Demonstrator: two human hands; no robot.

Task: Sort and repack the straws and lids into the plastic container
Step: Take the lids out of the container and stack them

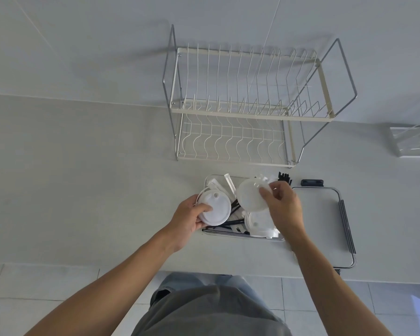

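Observation:
A clear plastic container (228,235) sits on the white counter below the dish rack. Inside it lie black straws (233,223), wrapped white straws (229,184) and more white lids (260,224). My left hand (192,219) grips a small stack of white round lids (215,209) over the container's left edge. My right hand (280,204) holds another translucent white lid (251,195) tilted above the container's right half. A few black straw ends (284,178) stick out behind my right hand.
A two-tier white wire dish rack (250,105) stands just behind the container. The container's flat lid with a metal-looking frame (323,221) lies to the right, with a small dark clip (312,183) beyond it. Another rack part (412,141) shows at the far right.

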